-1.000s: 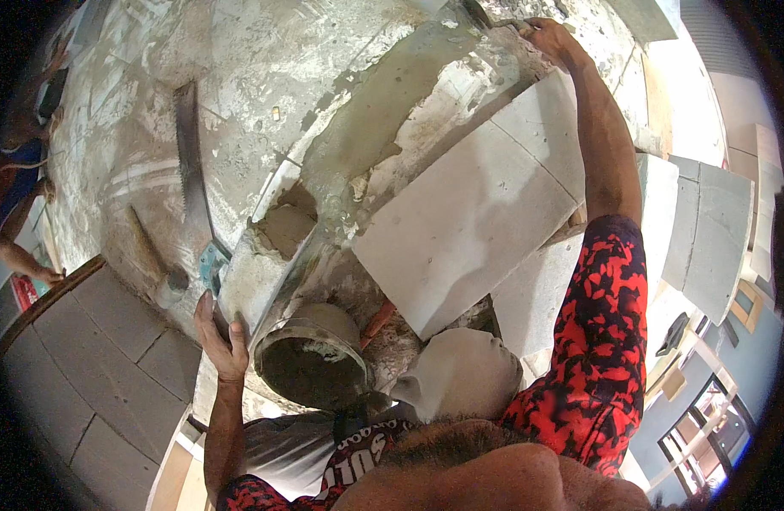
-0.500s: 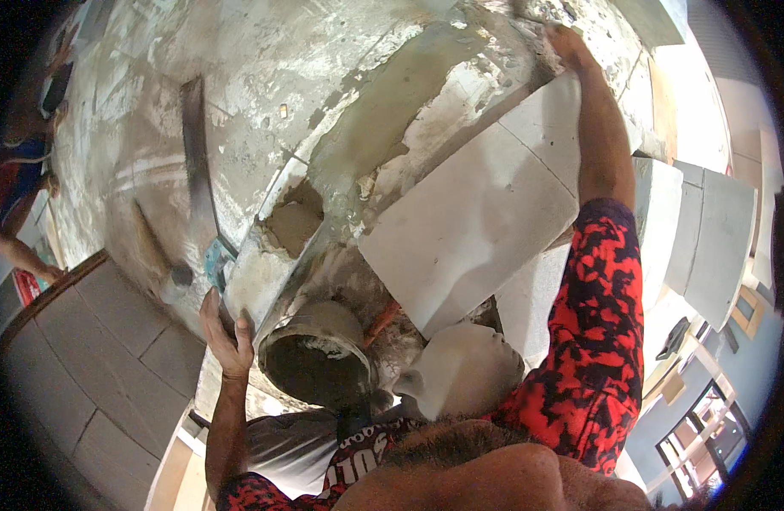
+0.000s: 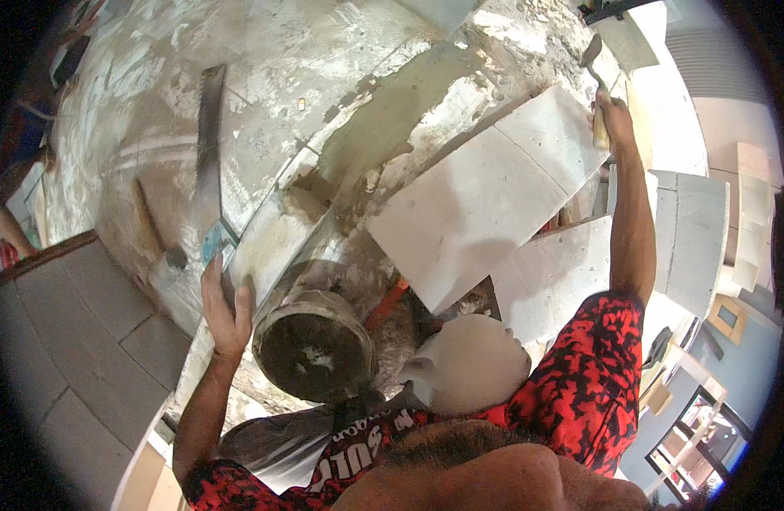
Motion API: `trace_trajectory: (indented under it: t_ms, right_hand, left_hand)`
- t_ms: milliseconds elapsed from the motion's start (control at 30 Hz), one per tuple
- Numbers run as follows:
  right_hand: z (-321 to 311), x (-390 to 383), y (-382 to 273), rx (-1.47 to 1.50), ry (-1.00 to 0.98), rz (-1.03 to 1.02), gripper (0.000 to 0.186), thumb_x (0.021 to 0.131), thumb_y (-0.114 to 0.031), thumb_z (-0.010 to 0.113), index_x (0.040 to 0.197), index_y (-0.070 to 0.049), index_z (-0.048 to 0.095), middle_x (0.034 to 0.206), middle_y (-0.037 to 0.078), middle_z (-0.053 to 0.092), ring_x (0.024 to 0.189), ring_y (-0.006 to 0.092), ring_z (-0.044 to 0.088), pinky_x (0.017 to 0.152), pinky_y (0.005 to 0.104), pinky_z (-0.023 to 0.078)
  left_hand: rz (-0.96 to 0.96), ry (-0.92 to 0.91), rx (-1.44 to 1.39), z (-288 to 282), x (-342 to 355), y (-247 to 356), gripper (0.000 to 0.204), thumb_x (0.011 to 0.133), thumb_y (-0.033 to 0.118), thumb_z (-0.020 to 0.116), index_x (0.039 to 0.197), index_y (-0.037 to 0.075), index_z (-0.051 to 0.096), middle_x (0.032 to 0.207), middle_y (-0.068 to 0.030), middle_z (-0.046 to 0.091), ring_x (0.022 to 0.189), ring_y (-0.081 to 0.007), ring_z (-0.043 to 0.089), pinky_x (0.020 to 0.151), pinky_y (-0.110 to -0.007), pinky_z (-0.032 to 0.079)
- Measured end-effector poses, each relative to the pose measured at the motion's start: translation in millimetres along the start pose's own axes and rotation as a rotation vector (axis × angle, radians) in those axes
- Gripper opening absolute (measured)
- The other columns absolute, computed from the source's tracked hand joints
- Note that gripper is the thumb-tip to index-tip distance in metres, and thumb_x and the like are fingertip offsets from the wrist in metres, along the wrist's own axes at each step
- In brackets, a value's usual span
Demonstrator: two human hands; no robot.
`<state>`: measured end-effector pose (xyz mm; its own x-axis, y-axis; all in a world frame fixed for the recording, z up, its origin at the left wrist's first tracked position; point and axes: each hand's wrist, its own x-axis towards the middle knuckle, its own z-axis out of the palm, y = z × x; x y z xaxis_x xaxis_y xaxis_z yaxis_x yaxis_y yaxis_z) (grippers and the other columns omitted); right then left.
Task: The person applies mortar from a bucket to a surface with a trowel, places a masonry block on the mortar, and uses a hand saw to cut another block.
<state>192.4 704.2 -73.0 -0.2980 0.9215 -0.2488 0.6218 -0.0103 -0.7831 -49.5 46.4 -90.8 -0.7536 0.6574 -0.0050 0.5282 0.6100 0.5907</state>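
Note:
My right hand [image 3: 614,121] is closed round the light wooden handle of a small trowel [image 3: 594,58], its dark blade pointing away from me. It is raised beyond the far right corner of a large pale slab [image 3: 485,200] with a line across it. My left hand [image 3: 227,313], fingers spread, rests at the near end of a long whitish block [image 3: 272,241]; nothing is in it. By its fingertips lies a handsaw [image 3: 209,136] with a teal handle. A round bucket [image 3: 313,351] with grey residue inside stands between my arms. Wet grey mortar [image 3: 379,111] covers a strip ahead.
More pale slabs [image 3: 558,268] lie under and right of the large one. A hammer [image 3: 175,256] lies at left. Grey blocks [image 3: 85,341] form a surface at lower left. An orange-red handle [image 3: 387,305] is beside the bucket. Another person's arm [image 3: 13,232] shows at the left edge.
My right hand has drawn back from the rough far surface and lifted, so the trowel now shows. My left hand stays near the same block end. The whole view has shifted slightly.

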Motion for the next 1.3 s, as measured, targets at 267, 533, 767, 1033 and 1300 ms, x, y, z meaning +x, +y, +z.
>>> trace_trajectory:
  t_ms: [267,533,767,1033,1300]
  right_hand:
    - [31,-238,-60,-0.47,-0.355,-0.45,0.04,0.088,-0.025,0.061,0.119,-0.001,0.052,0.094,0.013,0.061,0.08,0.0187,0.058,0.072,0.0302,0.047]
    - [109,-379,-138,-0.93,-1.261,-0.95,0.043,0.079,-0.013,0.068,0.119,-0.004,0.055,0.1,0.016,0.059,0.081,0.0296,0.062,0.072,0.0366,0.05]
    - [214,-465,-120,-1.577,-1.236,-1.416,0.047,0.08,-0.007,0.056,0.127,-0.006,0.05,0.107,0.02,0.059,0.085,0.0335,0.065,0.071,0.0408,0.054]
    - [239,-491,-76,-1.619,-1.418,-1.325,0.056,0.078,-0.012,0.06,0.131,0.0,0.045,0.114,0.024,0.057,0.085,0.0362,0.066,0.072,0.0424,0.055]
    - [233,-480,-90,-1.539,-1.681,-1.044,0.051,0.086,-0.021,0.059,0.131,-0.001,0.047,0.102,0.028,0.061,0.096,0.0377,0.063,0.085,0.0439,0.05]
  left_hand:
    - [0.022,0.104,-0.059,10,-9,-22,0.056,0.093,0.037,0.052,0.131,-0.004,0.044,0.129,-0.0273,0.048,0.121,-0.0396,0.045,0.103,-0.043,0.033]
    - [0.11,0.267,-0.184,9,-11,-17,0.059,0.088,0.032,0.057,0.13,-0.007,0.042,0.118,-0.0285,0.053,0.108,-0.0401,0.053,0.095,-0.044,0.041]
    - [0.154,0.201,-0.208,-3,-14,-18,0.057,0.086,0.029,0.057,0.128,-0.007,0.043,0.115,-0.0278,0.052,0.108,-0.0422,0.051,0.093,-0.047,0.04]
    - [0.187,0.252,-0.203,6,-14,-22,0.054,0.083,0.028,0.057,0.125,-0.004,0.045,0.111,-0.0249,0.053,0.104,-0.0401,0.052,0.091,-0.048,0.041]
    - [0.197,0.275,-0.135,11,-15,-25,0.053,0.083,0.026,0.055,0.124,-0.005,0.045,0.114,-0.0238,0.051,0.105,-0.0394,0.051,0.092,-0.047,0.04]
